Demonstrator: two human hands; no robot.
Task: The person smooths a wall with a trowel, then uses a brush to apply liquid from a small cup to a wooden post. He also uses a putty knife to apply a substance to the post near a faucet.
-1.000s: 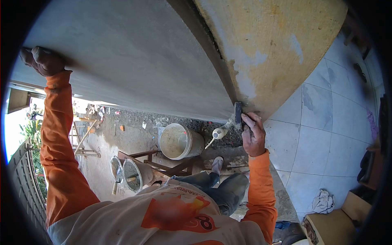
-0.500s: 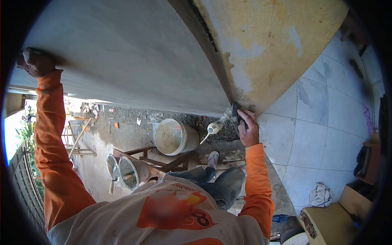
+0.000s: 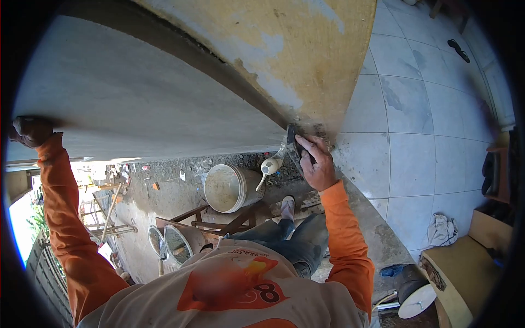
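A grey plastered wall (image 3: 136, 98) fills the upper left and meets a patchy yellow wall (image 3: 284, 60) along a dark strip. At the far left, my left hand (image 3: 31, 132) is closed in a fist against the grey wall; whatever it may hold is hidden. My right hand (image 3: 318, 165) is closed round a dark flat hand tool (image 3: 293, 145), tilted at the lower end of the corner where the walls meet. A cream dipper (image 3: 270, 165) with a handle lies just below the tool, beside a whitish bucket (image 3: 223, 188).
Wooden framing (image 3: 208, 218) stands by the bucket. Two round containers (image 3: 176, 246) sit to its left. Pale tiles (image 3: 413, 158) cover the right-hand floor, with a crumpled cloth (image 3: 442, 230) and a yellowish cabinet (image 3: 451, 268). A metal grille (image 3: 41, 273) is at far left.
The view has shifted, so the walls' corner sits further left and more tiled floor shows. My left fist appears lower in view. My right hand still grips the tool by the corner.
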